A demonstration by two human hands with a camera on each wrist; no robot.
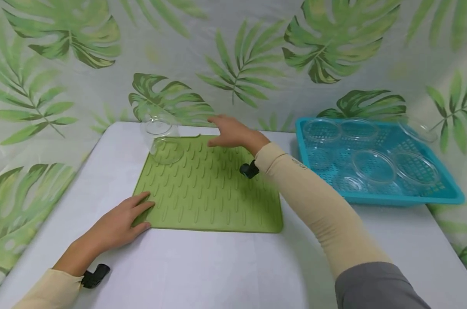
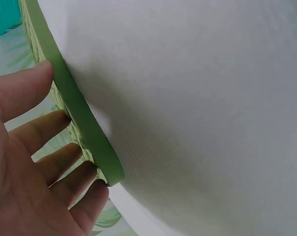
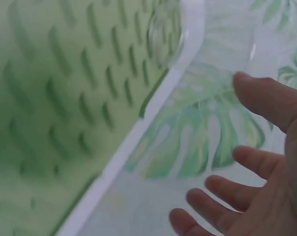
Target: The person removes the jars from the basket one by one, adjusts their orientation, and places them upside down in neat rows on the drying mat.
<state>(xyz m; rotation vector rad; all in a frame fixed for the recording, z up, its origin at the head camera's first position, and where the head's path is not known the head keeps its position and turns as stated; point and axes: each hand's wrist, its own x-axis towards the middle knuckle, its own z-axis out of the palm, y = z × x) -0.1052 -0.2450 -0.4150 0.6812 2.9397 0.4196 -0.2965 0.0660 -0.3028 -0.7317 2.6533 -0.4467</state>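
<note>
A green ridged drying mat point(image 1: 202, 189) lies on the white table. My left hand point(image 1: 117, 223) rests at the mat's near left corner, its extended fingers touching the side edge, as the left wrist view point(image 2: 65, 88) of the mat also shows. A clear cup-like container point(image 1: 167, 151) stands on the mat's far left corner, apparently upside down with its wide rim below. To the right of that container, my right hand point(image 1: 233, 132) reaches over the far edge of the mat. Its fingers are spread, and nothing is between them in the right wrist view.
On the right of the table stands a blue plastic basket point(image 1: 403, 199) with several clear containers point(image 1: 374, 166) in it. A leaf-patterned sheet point(image 1: 241, 64) hangs behind the table. My right forearm passes close to the basket's left side.
</note>
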